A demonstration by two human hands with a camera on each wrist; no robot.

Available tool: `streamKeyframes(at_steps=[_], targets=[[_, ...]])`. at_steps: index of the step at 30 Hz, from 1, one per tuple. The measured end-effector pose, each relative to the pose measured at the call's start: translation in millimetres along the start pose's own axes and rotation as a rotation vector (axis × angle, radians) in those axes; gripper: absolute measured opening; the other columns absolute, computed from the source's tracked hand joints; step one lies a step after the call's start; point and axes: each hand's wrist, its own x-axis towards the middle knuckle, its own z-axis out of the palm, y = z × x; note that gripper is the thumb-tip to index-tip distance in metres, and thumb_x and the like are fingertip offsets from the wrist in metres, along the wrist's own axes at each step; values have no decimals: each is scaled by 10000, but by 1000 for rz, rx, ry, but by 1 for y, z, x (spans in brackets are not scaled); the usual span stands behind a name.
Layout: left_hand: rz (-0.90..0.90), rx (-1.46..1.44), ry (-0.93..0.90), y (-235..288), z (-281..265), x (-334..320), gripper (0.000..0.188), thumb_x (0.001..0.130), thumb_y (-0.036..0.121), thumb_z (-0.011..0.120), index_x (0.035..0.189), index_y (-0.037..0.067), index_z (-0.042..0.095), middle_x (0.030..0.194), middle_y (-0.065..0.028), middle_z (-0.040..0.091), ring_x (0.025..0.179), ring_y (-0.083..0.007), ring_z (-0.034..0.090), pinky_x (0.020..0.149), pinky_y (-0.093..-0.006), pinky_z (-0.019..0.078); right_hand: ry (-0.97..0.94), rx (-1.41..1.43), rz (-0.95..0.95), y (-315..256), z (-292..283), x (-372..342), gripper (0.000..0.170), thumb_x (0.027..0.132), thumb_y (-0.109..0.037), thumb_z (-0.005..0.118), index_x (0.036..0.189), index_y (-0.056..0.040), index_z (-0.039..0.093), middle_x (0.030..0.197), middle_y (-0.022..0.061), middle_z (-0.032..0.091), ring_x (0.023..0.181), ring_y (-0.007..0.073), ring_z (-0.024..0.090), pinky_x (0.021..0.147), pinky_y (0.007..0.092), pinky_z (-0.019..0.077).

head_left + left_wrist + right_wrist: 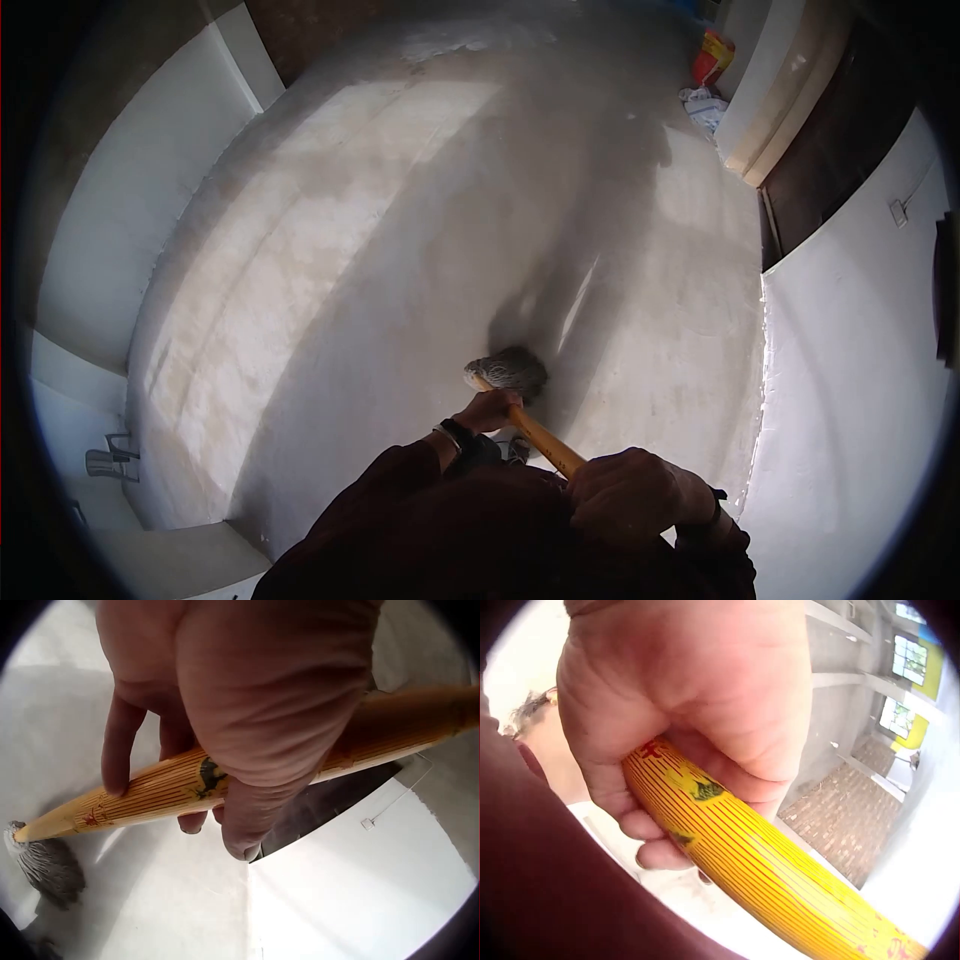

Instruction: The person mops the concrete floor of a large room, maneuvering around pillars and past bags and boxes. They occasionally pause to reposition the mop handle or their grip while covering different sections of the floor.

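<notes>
A mop with a grey string head [510, 370] rests on the floor in front of the person, its yellow striped handle [545, 441] slanting up toward the body. Lower on the handle, the left hand [487, 411] grips it; in the left wrist view thumb and fingers of that hand [247, 697] lie around the handle [150, 791], with the mop head [49, 870] at its far end. Near the upper end the right hand [625, 492] holds the handle. The right wrist view shows the right hand's [690, 697] fingers curled round the handle [742, 832].
Sunlit patches and shadows cross the grey floor [420, 270]. White walls stand left [140, 190] and right [850, 370]. A red and yellow bag [712, 58] and white cloth [704, 108] lie by a pillar at upper right. A chair [112, 458] is at far left.
</notes>
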Motion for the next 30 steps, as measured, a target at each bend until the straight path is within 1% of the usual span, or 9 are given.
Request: streamKeyframes(at_steps=[2,7,14,16,18,20,24,28,30], targets=[[-58,43,16,-35,-24,4,215,666,213,667,824,84,601,791,-87,610,794,-279,601,687,-379,467,19,-12,-11,32,-20,7,127,678,-47,652,788,-29,591,693,81,575,674,258,583,656,327,494],[-148,216,29,-97,-94,33,190,653,207,695,773,89,608,753,-90,611,771,-286,603,661,-379,468,127,425,424,99,-80,39,179,737,-89,639,881,7,594,873,102,589,876,201,546,808,319,423],[-230,272,-24,-150,-183,147,182,676,215,696,768,78,619,756,-88,620,768,-293,605,683,-387,472,151,464,285,213,-186,110,101,786,16,610,880,-17,625,874,90,624,911,220,563,845,320,434],[-107,270,-2,-166,-200,180,206,668,232,700,796,90,623,782,-80,624,791,-294,602,697,-392,471,191,538,535,207,-218,140,101,778,11,618,877,-5,622,878,83,620,908,219,558,831,315,433],[-228,140,-96,-162,-215,228,232,659,250,706,813,98,621,803,-74,626,806,-294,600,706,-395,471,208,498,331,216,-255,159,235,717,-71,667,935,-12,606,906,85,593,751,165,574,656,282,448],[-15,192,-135,-162,-213,290,264,645,274,712,818,97,620,805,-81,625,810,-298,600,707,-399,471,291,378,407,216,-287,165,177,727,-46,657,895,-21,608,847,89,609,689,164,579,613,275,455],[115,83,-171,-138,-205,399,251,625,245,694,808,89,621,800,-95,622,810,-305,601,705,-399,472,346,49,508,211,-339,170,114,722,-37,644,826,-30,600,755,78,609,690,210,589,631,307,471],[314,47,-129,-88,-212,505,141,653,168,628,762,86,590,780,-83,595,785,-292,587,693,-393,463,332,-71,282,215,-383,195,114,687,-55,639,792,-29,601,718,75,596,667,242,582,618,338,479],[387,-38,-117,-73,-209,552,123,668,149,613,767,80,587,793,-84,600,796,-284,591,702,-386,469,216,-159,126,219,-401,208,109,668,-47,625,775,-28,614,648,76,556,579,228,569,508,319,464]])
